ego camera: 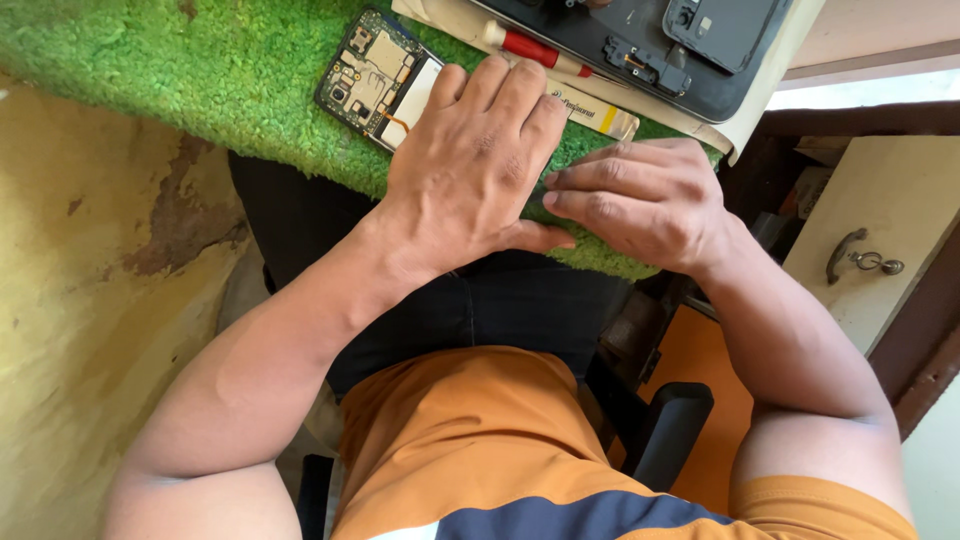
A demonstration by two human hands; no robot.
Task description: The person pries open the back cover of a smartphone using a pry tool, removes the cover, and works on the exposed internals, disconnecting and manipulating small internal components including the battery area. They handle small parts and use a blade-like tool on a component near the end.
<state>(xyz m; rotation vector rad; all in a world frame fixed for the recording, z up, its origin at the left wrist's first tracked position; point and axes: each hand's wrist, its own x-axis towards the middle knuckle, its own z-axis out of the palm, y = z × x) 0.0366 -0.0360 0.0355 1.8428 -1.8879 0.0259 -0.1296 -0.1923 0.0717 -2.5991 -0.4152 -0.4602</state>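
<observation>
Green turf-like mat (200, 70) carries the opened phone (375, 75), so the left hand (470, 170), fingers flat, should keep pressing steadily while the right hand (640, 200), fingers loosely curled, holds nothing.

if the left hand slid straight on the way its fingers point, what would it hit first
Probably the glue tube, which lies just past the fingertips of the left hand on the green mat. The red-handled screwdriver comes next. Depth is hard to judge.
</observation>
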